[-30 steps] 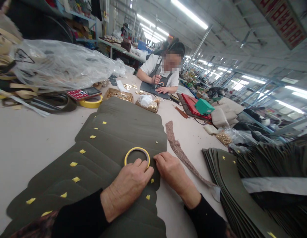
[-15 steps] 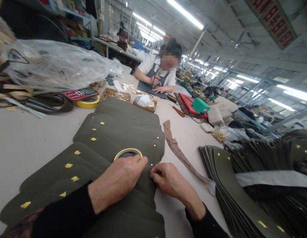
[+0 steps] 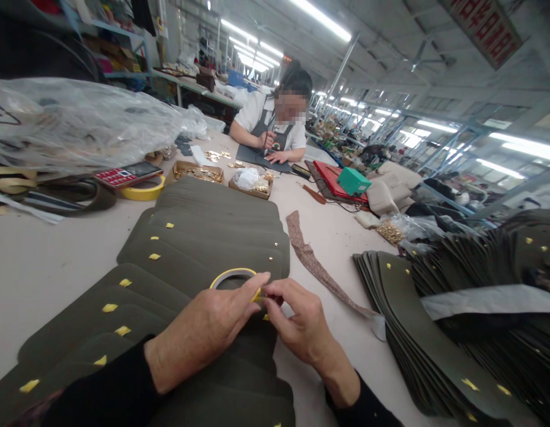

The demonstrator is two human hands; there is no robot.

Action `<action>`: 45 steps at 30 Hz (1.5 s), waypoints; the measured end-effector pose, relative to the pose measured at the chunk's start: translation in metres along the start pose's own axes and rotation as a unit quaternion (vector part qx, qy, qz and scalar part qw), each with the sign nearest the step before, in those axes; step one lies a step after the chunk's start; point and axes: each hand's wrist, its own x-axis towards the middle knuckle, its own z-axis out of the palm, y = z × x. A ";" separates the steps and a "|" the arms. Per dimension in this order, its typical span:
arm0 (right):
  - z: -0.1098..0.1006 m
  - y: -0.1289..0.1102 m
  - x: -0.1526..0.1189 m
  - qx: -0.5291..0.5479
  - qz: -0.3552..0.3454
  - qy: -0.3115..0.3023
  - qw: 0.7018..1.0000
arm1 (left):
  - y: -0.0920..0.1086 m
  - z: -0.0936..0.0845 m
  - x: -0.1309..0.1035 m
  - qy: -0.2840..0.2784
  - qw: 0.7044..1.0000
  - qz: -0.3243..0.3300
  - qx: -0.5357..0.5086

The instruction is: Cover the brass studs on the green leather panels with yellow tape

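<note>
My left hand is closed around a roll of yellow tape, which stands tilted above the dark green panels. My right hand meets it at the roll's right side, thumb and forefinger pinching the end of the tape. The panels lie overlapped in a fanned row under both hands. Small pieces of yellow tape are stuck along their left part, and two small metal studs show near the right edge. One more yellow piece is visible just below my fingertips.
Stacked green panels stand at the right. A brown speckled strip lies between. Beyond are boxes of gold-coloured metal parts, another yellow tape roll, a plastic bag and a green box. A co-worker bends over the far side.
My right hand has moved up and left to the tape roll and now pinches its tape end. A yellow piece now shows on the panel near my fingers. The view has shifted slightly.
</note>
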 end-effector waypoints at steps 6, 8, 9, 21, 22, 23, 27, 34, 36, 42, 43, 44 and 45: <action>0.006 0.005 -0.002 -0.072 -0.054 -0.002 0.996 | 0.002 0.003 -0.001 0.000 1.000 -0.010 0.009; 0.008 0.006 -0.004 -0.100 -0.065 0.014 0.993 | 0.002 0.004 0.000 -0.010 1.000 -0.021 -0.001; 0.008 0.007 -0.005 -0.110 -0.069 0.021 0.991 | 0.002 0.004 0.001 -0.018 0.999 -0.029 -0.007; 0.015 0.001 0.001 0.138 0.272 0.067 0.950 | 0.012 -0.001 0.006 0.054 0.997 0.020 0.047; 0.014 0.006 0.002 0.170 0.315 0.074 0.931 | 0.013 -0.001 0.006 0.066 0.996 0.031 0.053; 0.013 0.012 0.003 0.190 0.351 0.076 0.914 | 0.014 -0.002 0.007 0.069 0.995 0.036 0.058; 0.006 0.037 -0.002 0.220 0.415 0.008 0.883 | 0.009 0.001 0.008 -0.020 0.994 -0.011 0.111; 0.005 0.037 -0.004 0.075 0.320 -0.058 0.943 | -0.005 0.006 0.011 -0.126 0.979 -0.063 0.147; 0.007 0.033 -0.002 0.006 0.267 -0.064 0.962 | -0.005 0.007 0.010 -0.124 0.980 -0.061 0.143; 0.015 0.031 0.002 -0.124 0.179 -0.085 0.972 | -0.005 0.008 0.009 -0.122 0.981 -0.062 0.134; 0.016 0.031 0.002 -0.135 0.174 -0.092 0.971 | -0.005 0.008 0.009 -0.123 0.981 -0.061 0.134; 0.016 0.032 0.002 -0.141 0.172 -0.099 0.970 | -0.005 0.008 0.009 -0.124 0.981 -0.061 0.135; 0.015 0.034 0.002 -0.144 0.175 -0.103 0.969 | -0.005 0.008 0.008 -0.125 0.981 -0.061 0.138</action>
